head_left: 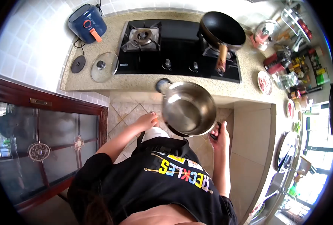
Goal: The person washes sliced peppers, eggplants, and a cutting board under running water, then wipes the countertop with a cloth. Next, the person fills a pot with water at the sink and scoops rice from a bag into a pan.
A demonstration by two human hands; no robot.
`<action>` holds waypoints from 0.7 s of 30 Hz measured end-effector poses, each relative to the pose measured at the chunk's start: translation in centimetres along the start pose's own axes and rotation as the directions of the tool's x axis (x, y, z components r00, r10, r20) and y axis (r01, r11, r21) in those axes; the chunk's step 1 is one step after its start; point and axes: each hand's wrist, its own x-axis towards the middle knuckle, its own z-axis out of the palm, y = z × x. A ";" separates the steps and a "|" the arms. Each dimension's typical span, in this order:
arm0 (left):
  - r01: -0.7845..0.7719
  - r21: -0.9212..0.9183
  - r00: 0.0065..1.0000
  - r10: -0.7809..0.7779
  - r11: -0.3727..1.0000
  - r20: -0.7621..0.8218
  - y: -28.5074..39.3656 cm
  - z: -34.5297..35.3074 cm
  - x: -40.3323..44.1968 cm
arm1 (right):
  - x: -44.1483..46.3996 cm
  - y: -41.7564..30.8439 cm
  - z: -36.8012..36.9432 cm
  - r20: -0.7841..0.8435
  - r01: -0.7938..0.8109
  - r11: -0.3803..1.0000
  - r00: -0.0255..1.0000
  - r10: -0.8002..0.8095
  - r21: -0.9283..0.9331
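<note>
A steel pot (189, 108) is held in front of my body, below the counter's front edge, its shiny inside facing up. My right hand (220, 135) is wrapped round the pot's dark handle at the lower right. The pot's other handle points up and left, over the counter edge. My left hand (147, 121) is to the left of the pot and apart from it, with its fingers curled; something small and orange shows at the fingertips, too small to name.
A black wok (222, 32) sits on the right burner, handle toward me. The left burner (142, 36) has a bare grate. A glass lid (104, 67) and a blue air fryer (87, 23) are at the left. Bowls, including one of meat (264, 82), line the right counter.
</note>
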 end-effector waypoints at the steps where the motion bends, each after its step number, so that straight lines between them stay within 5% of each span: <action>1: 0.031 0.069 0.999 -0.032 0.997 0.009 2.5 0.6 -0.2 | -1.2 -0.7 -3.5 -0.019 0.055 0.997 0.998 -0.054 0.061; 4: -0.078 0.113 0.988 0.062 0.991 0.143 6.4 5.6 0.8 | -6.9 -3.0 -12.0 -0.277 0.176 0.982 0.949 -0.152 0.063; 5: -0.138 0.059 0.988 0.133 0.989 0.084 7.4 7.6 1.1 | -8.2 -3.3 -15.8 -0.303 0.232 0.968 0.933 -0.192 0.100; 6: -0.218 0.241 0.968 0.179 0.946 0.173 8.6 9.0 2.1 | -9.6 -3.4 -19.4 -0.329 0.283 0.949 0.917 -0.227 0.135; 9: -0.320 0.231 0.930 0.259 0.919 0.259 15.6 11.6 3.9 | -15.7 -3.9 -27.0 -0.416 0.376 0.900 0.871 -0.261 0.221; 12: -0.422 0.024 0.849 0.386 0.906 0.360 22.5 13.5 6.2 | -21.4 -3.5 -33.9 -0.502 0.460 0.844 0.818 -0.281 0.277; 15: -0.539 0.093 0.750 0.427 0.837 0.505 29.1 16.2 8.6 | -25.5 -3.6 -37.2 -0.715 0.562 0.757 0.674 -0.185 0.334; 18: -0.664 0.098 0.624 0.477 0.741 0.619 32.7 20.7 10.9 | -27.9 -2.1 -41.7 -0.688 0.657 0.612 0.685 -0.241 0.440; 21: -0.680 0.092 0.527 0.397 0.727 0.751 36.2 24.7 13.5 | -29.0 -2.9 -44.0 -0.816 0.740 0.553 0.552 -0.172 0.384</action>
